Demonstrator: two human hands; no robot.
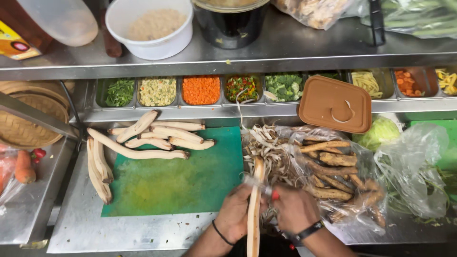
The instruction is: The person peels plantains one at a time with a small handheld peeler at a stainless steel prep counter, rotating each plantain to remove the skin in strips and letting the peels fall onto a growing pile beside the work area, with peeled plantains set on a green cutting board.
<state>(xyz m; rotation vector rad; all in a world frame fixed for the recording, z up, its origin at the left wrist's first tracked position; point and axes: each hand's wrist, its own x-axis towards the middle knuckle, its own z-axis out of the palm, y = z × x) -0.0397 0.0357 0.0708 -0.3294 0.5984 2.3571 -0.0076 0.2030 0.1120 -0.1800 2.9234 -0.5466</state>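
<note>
Steel counter (pixel 143 228): green board (pixel 181 181), nine peeled roots (pixel 157 135); both hands (pixel 266 212) gripping tenth.

At the bottom centre of the frame we see a long pale root (pixel 254 209), peeled to a creamy white with faint brown streaks, standing nearly upright with its rounded upper end among the loose peelings and its lower end running off the bottom edge. We see the peeler (pixel 272 194) just right of the root's upper half, small, with a red spot on its handle and a pale blade against the root's side. The root is slightly bowed, and its middle is partly hidden on both sides.
</note>
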